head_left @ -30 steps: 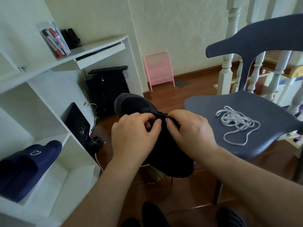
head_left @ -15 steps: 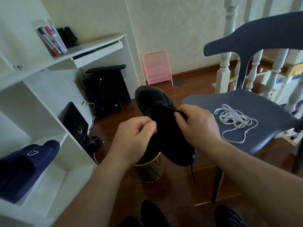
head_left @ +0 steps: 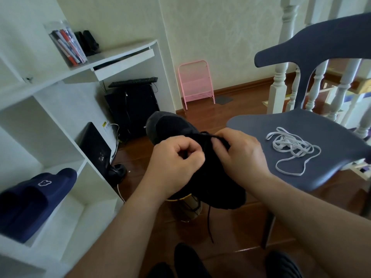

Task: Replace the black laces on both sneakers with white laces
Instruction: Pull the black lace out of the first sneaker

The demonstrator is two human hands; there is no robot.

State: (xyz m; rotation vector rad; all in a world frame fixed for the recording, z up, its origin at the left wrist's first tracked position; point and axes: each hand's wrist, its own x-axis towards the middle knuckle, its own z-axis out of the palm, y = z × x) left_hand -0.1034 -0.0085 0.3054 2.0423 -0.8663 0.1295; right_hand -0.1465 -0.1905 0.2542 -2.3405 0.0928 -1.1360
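Head view: black shoe (head_left: pixel 172 127) up in the air, toe pointing away and left, heel near. Left hand (head_left: pixel 176 157) and right hand (head_left: pixel 241 155) both pinching black lace (head_left: pixel 209 223). White laces (head_left: pixel 291 147) on chair (head_left: pixel 321 177).

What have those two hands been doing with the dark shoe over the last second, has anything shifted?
The left hand, apart from the right hand half a second ago, has come back beside it on the black fabric sneaker; both pinch at its black lace, one end dangling below. The sneaker stays held up in the air. The white flat laces lie unmoved on the grey-blue plastic chair.
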